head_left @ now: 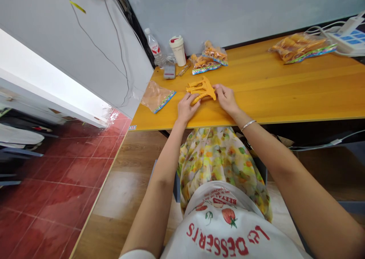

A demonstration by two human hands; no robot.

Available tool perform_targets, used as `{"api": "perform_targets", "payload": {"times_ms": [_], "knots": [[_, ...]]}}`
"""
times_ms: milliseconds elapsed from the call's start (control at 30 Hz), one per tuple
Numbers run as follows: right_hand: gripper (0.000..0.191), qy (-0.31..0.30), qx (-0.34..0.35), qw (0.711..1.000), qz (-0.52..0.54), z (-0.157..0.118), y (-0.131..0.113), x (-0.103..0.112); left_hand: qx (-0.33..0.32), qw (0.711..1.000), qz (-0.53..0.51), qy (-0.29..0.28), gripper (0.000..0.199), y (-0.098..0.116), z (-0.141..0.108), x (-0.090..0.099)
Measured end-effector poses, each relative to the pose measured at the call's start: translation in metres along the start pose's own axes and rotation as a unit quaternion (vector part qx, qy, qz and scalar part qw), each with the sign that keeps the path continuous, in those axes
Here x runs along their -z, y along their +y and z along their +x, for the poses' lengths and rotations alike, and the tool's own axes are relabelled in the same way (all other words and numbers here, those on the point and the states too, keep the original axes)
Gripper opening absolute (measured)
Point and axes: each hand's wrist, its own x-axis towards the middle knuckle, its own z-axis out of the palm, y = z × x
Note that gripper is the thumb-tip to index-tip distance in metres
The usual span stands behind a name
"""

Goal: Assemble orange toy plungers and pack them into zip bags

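Observation:
Over the wooden table (265, 95), both hands grip an orange plastic toy part (207, 87) with a broad flat end and several ridged prongs pointing left. My left hand (186, 106) is closed around the ends of the lower prongs. The fingers of my right hand (226, 97) pinch the right edge of the broad end. Just left of my left hand lies a clear plastic bag (158, 95), flattened, with a patterned blue strip along one edge. Behind the part sit two similar bags of orange pieces (202, 63) (216, 54).
A white lidded cup (178, 51), a plastic bottle (154, 46) and a small grey box (169, 72) stand at the back left. Another bag of orange parts (302, 46) lies far right, by a power strip (348, 38) with white cables. A grey panel (228, 12) rises behind the table.

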Motion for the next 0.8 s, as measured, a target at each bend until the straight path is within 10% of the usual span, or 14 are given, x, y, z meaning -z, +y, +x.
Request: {"api": "perform_targets", "payload": {"times_ms": [233,633,800], "knots": [[0.039,0.0,0.121,0.981,-0.151,0.0,0.005,0.004,0.009,1.0,-0.021,0.007,0.02,-0.009,-0.001,-0.006],[0.071,-0.038,0.044,0.995,-0.075,0.0,0.001,-0.007,-0.003,1.0,0.008,-0.004,0.021,-0.012,-0.001,-0.008],[0.06,0.041,0.04,0.994,-0.091,0.0,0.001,-0.001,0.016,1.0,-0.013,0.003,0.021,-0.012,-0.001,-0.008]]}}
